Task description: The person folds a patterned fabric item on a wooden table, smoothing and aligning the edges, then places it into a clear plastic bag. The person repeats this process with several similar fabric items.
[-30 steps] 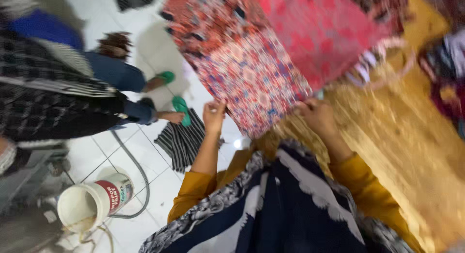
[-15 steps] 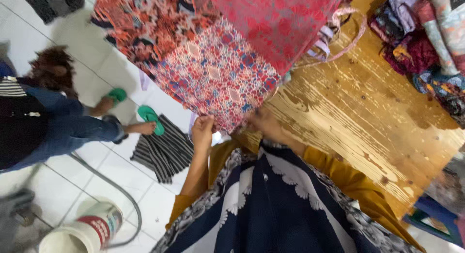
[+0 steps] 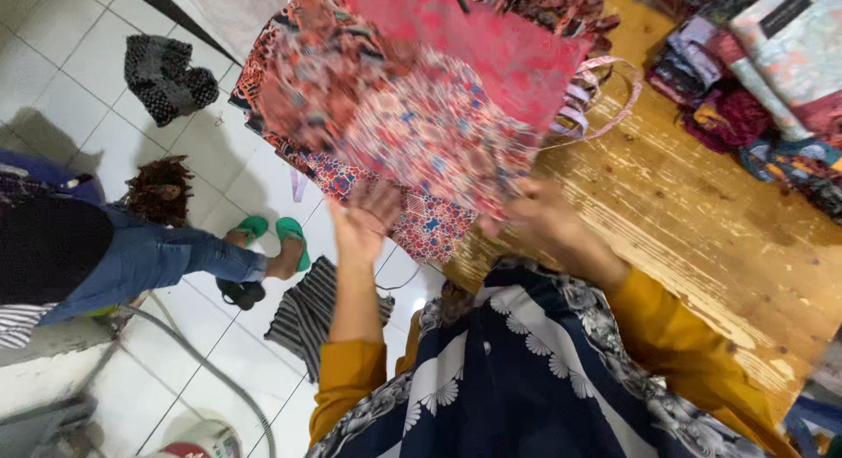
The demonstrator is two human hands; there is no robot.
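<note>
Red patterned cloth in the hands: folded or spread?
Spread, mostly. The cloth lies open across the table edge, its near edge by the left hand and right hand. Motion blur hides any small folds.

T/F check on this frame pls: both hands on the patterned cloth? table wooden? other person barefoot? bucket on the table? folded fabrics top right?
1. Both hands grip the red patterned cloth. True: the left hand and the right hand each hold its lower edge, though motion blur softens the fingers.
2. The table is wooden. True: worn yellow planks show.
3. The seated person nearby is barefoot. False: they wear green sandals.
4. A bucket stands on the table. False: the white bucket sits on the tiled floor, bottom left.
5. Folded fabrics lie stacked at the table's top right. True.
6. The striped cloth hangs from the table. False: it lies on the floor.
</note>
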